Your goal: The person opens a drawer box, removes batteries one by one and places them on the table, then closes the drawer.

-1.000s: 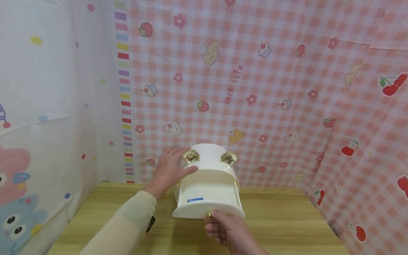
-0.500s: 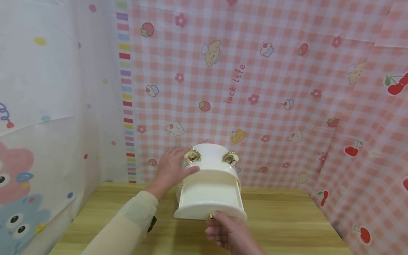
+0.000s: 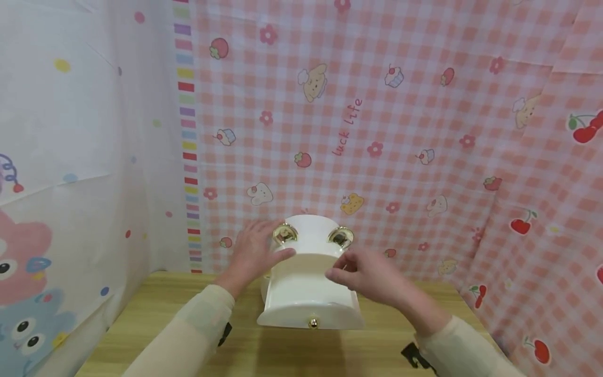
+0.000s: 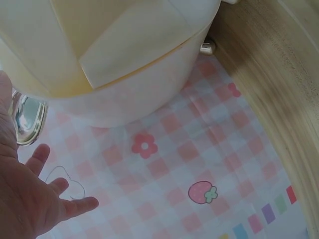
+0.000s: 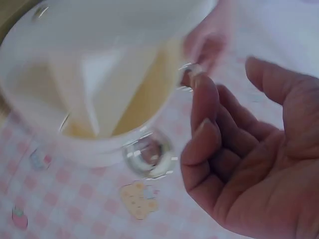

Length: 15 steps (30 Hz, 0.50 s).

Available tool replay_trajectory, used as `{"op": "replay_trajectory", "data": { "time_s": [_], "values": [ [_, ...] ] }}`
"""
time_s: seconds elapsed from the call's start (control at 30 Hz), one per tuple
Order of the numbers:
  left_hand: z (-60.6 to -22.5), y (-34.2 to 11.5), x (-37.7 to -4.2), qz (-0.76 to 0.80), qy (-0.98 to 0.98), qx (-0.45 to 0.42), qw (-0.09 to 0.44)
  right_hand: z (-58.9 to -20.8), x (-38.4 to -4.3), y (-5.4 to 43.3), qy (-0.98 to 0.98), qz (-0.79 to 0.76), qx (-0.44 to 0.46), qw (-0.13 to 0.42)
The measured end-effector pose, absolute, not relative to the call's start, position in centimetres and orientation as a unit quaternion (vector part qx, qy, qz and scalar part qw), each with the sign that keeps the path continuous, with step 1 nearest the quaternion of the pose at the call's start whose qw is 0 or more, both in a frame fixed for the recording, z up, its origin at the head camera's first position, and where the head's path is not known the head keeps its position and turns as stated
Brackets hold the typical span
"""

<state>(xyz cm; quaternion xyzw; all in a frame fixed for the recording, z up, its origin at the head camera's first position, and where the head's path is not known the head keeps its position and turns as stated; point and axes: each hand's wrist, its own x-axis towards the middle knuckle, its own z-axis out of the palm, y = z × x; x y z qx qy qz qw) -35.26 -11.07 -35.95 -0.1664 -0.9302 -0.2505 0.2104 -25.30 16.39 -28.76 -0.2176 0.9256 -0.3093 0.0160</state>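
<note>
A white rounded box (image 3: 310, 233) stands on the table with two round gold ornaments (image 3: 341, 238) near its top. Its drawer (image 3: 301, 290) is pulled out toward me, and a gold knob (image 3: 313, 323) sits on the drawer front. My left hand (image 3: 254, 250) rests against the box's left side, thumb near the drawer opening and fingers extended, as the left wrist view also suggests. Over the drawer's right side is my right hand (image 3: 374, 275). In the right wrist view its fingers (image 5: 202, 142) are loosely bent, the thumb stands apart, and nothing is between them.
The wooden table (image 3: 183, 293) extends to both sides of the box. A pink checked cloth (image 3: 400, 104) hangs behind it. White printed cloth (image 3: 89, 131) covers the left side, and a cherry-printed cloth (image 3: 556, 251) the right.
My right hand has let go of the knob and moved up above the drawer's right side. A small blue strip in the drawer a second ago no longer shows. My left hand stays put.
</note>
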Motion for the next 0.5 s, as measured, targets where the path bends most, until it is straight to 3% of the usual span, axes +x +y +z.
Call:
{"op": "replay_trajectory", "data": {
  "time_s": [0.3,0.5],
  "values": [
    [-36.0,-11.0,-35.6,-0.246,-0.927,-0.178,0.219,-29.3,-29.6,12.4,0.967,-0.067,-0.197,0.148],
    [-36.2,-11.0,-35.5,-0.247,-0.923,-0.182,0.232,-30.9,-30.3,10.7,0.964,-0.006,-0.209,0.167]
  ]
}}
